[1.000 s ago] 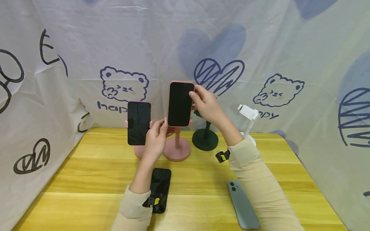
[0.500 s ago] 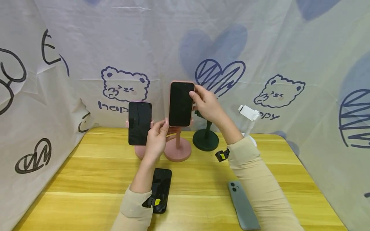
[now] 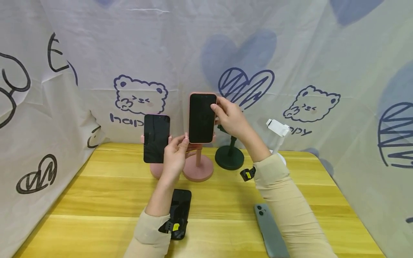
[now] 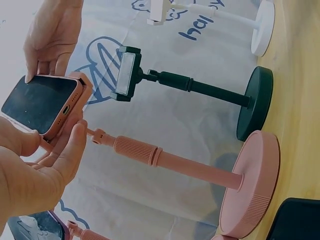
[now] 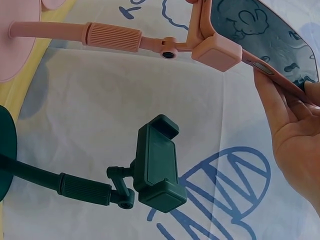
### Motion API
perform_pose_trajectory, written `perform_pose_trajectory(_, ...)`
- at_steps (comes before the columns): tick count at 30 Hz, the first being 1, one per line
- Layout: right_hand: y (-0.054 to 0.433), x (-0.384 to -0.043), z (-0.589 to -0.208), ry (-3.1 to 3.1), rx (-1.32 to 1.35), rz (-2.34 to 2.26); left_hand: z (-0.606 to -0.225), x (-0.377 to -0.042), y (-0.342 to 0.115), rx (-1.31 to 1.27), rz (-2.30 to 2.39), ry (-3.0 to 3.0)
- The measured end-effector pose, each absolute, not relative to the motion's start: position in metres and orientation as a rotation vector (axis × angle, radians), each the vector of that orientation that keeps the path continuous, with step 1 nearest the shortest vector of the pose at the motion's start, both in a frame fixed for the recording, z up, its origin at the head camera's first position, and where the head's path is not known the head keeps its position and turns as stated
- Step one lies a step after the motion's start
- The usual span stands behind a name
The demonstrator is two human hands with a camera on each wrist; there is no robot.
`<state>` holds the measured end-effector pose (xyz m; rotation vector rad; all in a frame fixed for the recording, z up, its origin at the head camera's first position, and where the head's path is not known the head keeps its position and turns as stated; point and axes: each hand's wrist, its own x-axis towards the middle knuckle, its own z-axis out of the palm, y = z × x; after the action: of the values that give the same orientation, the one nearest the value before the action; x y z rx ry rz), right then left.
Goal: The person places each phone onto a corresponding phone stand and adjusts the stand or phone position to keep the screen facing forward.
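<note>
A smartphone (image 3: 202,118) in a pink case stands upright in the clamp of a pink phone stand (image 3: 198,167). At the phone's upper right edge, my right hand (image 3: 230,116) pinches it, thumb on the front and fingers behind. My left hand (image 3: 174,154) grips the left side of the stand's clamp, with its fingers reaching behind. In the left wrist view, the left thumb lies at the phone's lower corner. One clamp end (image 5: 218,52) overlaps the phone's side edge in the right wrist view.
Left of it, another pink stand holds a dark phone (image 3: 156,139). A green stand (image 3: 229,157) and a white stand (image 3: 278,128) are to the right, both without phones. A black phone (image 3: 181,211) and a grey phone (image 3: 271,229) lie on the wooden table (image 3: 222,229).
</note>
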<state>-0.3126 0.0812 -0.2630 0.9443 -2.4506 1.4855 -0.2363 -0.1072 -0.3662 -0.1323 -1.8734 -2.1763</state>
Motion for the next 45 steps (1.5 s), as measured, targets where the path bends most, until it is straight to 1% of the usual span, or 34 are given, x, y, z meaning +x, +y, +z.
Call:
perform_pose_trajectory(37, 0.0846, -0.3098, -0.2702, -2.41, 0.951, 1.533, -0.3665, -0.235, -0.1082, -0.081, -2.219, -1.869)
perform_pose_trajectory(45, 0.0847, -0.3113, -0.2715, -2.414, 0.961, 1.521, -0.3671, -0.2347, -0.1088, -0.112, -2.22, -1.857)
